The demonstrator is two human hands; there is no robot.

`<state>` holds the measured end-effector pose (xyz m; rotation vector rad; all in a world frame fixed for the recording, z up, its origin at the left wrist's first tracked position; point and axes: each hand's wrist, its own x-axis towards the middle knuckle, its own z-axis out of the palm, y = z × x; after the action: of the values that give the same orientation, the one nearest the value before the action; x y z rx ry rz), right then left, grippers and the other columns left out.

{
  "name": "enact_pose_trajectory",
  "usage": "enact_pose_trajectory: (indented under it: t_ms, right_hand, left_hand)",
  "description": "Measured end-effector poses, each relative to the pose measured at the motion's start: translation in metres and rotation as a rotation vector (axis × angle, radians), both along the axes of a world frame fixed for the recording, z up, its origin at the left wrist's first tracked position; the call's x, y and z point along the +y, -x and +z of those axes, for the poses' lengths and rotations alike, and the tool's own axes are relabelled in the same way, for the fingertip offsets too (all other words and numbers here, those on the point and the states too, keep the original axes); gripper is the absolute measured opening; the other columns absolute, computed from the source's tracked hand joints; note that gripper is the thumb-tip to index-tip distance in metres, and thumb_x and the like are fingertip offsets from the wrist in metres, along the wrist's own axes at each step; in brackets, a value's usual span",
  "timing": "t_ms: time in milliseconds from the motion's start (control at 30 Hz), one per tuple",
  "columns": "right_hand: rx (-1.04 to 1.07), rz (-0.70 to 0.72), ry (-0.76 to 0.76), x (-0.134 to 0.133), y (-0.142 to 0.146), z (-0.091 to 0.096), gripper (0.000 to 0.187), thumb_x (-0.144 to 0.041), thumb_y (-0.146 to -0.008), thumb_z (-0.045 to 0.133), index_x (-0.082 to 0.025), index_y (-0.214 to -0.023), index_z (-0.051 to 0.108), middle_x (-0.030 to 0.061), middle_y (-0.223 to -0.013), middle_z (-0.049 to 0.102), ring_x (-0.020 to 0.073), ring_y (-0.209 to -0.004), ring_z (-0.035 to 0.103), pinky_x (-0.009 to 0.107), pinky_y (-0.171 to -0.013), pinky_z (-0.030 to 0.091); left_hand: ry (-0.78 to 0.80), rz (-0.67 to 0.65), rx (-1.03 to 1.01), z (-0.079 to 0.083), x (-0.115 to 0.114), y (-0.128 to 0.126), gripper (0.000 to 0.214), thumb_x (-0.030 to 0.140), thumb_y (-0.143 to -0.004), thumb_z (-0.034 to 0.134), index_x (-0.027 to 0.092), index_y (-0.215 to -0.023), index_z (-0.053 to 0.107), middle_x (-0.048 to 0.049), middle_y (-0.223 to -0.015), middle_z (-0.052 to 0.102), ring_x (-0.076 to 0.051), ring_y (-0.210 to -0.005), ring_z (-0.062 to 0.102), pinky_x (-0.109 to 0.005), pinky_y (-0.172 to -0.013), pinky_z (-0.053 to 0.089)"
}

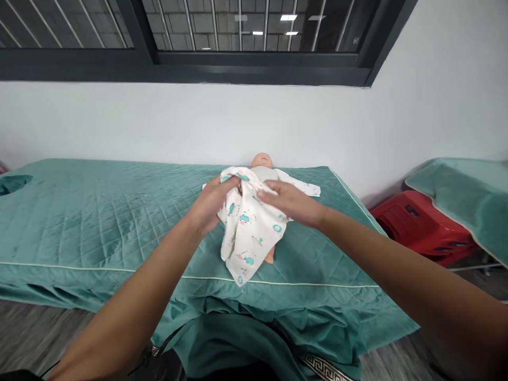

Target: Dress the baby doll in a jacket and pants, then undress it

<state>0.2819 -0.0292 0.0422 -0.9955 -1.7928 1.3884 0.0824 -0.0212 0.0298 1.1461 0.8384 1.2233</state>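
A baby doll (pixel 262 160) lies on its back near the far right end of a green quilted bed (pixel 99 217), its head toward the wall. A white cloth with small coloured prints (pixel 248 233) covers most of its body, and one foot shows below the cloth. My left hand (pixel 212 202) grips the cloth's upper left part with curled fingers. My right hand (pixel 291 201) pinches the cloth at its upper right, over the doll's chest. Both hands hold the cloth bunched above the doll.
A white wall stands right behind the bed, under a dark-framed window (pixel 190 63). A red plastic object (pixel 420 225) sits on the floor at right, beside a second green-covered bed (pixel 464 196). The bed has a face hole (pixel 14 182) at far left.
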Motion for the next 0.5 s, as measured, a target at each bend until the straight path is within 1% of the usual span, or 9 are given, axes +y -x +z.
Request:
enact_pose_trajectory:
  t_ms: [67,100,133,200,267,333,400,467,500]
  right_hand:
    - [-0.158,0.162,0.035,-0.003,0.0,-0.007,0.044,-0.053,-0.076,0.082,-0.019,-0.103,0.074,0.0039,-0.098,0.075,0.0203,-0.09,0.067,0.033,-0.079,0.054]
    - [-0.208,0.214,0.053,-0.004,0.0,-0.01,0.043,-0.052,-0.075,0.083,-0.019,-0.102,0.075,0.0041,-0.099,0.076,0.021,-0.093,0.068,0.034,-0.081,0.054]
    - [-0.229,0.224,0.07,-0.005,0.0,-0.013,0.042,-0.052,-0.075,0.083,-0.018,-0.099,0.076,0.0045,-0.099,0.076,0.0216,-0.093,0.068,0.035,-0.084,0.054]
    - [-0.159,0.124,0.091,-0.003,-0.001,-0.017,0.04,-0.052,-0.077,0.081,-0.018,-0.096,0.077,0.0056,-0.097,0.077,0.0223,-0.092,0.068,0.037,-0.085,0.054]
    - [0.062,-0.021,0.099,0.003,-0.002,-0.02,0.038,-0.049,-0.08,0.079,-0.017,-0.1,0.076,0.0066,-0.098,0.077,0.023,-0.093,0.069,0.038,-0.087,0.054]
    - [0.338,-0.129,0.109,0.011,-0.002,-0.022,0.036,-0.045,-0.08,0.079,-0.018,-0.104,0.074,0.0068,-0.099,0.077,0.0239,-0.095,0.07,0.038,-0.09,0.055]
    - [0.541,-0.214,0.132,0.017,0.0,-0.022,0.035,-0.042,-0.08,0.078,-0.018,-0.105,0.072,0.0064,-0.099,0.077,0.0248,-0.098,0.071,0.038,-0.09,0.056]
    - [0.607,-0.253,0.176,0.018,0.001,-0.022,0.035,-0.044,-0.081,0.077,-0.019,-0.104,0.072,0.006,-0.097,0.077,0.0252,-0.096,0.071,0.037,-0.086,0.058]
    - [0.591,-0.242,0.195,0.016,0.002,-0.022,0.037,-0.047,-0.081,0.077,-0.019,-0.105,0.072,0.006,-0.095,0.077,0.0252,-0.094,0.072,0.036,-0.084,0.058]
  left_hand:
    - [0.03,-0.011,-0.008,-0.003,0.0,-0.002,0.033,0.043,-0.072,0.08,0.017,-0.082,0.063,0.0,-0.071,0.064,-0.015,-0.062,0.062,-0.022,-0.053,0.045]
    - [0.047,-0.02,0.002,-0.004,-0.001,-0.003,0.035,0.045,-0.072,0.08,0.017,-0.084,0.063,-0.0006,-0.072,0.065,-0.016,-0.063,0.064,-0.023,-0.053,0.046]
    - [0.063,-0.029,0.017,-0.006,-0.002,-0.003,0.038,0.048,-0.072,0.08,0.017,-0.087,0.065,-0.0014,-0.073,0.066,-0.018,-0.065,0.065,-0.024,-0.053,0.047]
    - [0.088,-0.07,0.063,-0.011,-0.005,-0.003,0.045,0.055,-0.074,0.079,0.016,-0.093,0.067,-0.0042,-0.076,0.069,-0.02,-0.067,0.067,-0.026,-0.055,0.05]
    - [0.101,-0.155,0.131,-0.015,-0.008,0.0,0.05,0.059,-0.075,0.077,0.014,-0.095,0.069,-0.0071,-0.08,0.072,-0.021,-0.069,0.068,-0.028,-0.057,0.051]
    - [0.11,-0.281,0.206,-0.019,-0.01,0.003,0.047,0.054,-0.074,0.081,0.013,-0.097,0.072,-0.0088,-0.086,0.074,-0.021,-0.072,0.069,-0.029,-0.06,0.052]
    - [0.111,-0.389,0.248,-0.021,-0.011,0.006,0.042,0.044,-0.072,0.086,0.014,-0.098,0.074,-0.0089,-0.092,0.076,-0.021,-0.077,0.07,-0.028,-0.064,0.053]
    - [0.1,-0.411,0.211,-0.021,-0.011,0.007,0.039,0.037,-0.071,0.087,0.013,-0.1,0.074,-0.0086,-0.095,0.076,-0.021,-0.081,0.07,-0.027,-0.068,0.053]
    - [0.088,-0.38,0.16,-0.021,-0.01,0.007,0.038,0.036,-0.072,0.087,0.013,-0.1,0.074,-0.0082,-0.094,0.076,-0.02,-0.081,0.07,-0.027,-0.069,0.053]
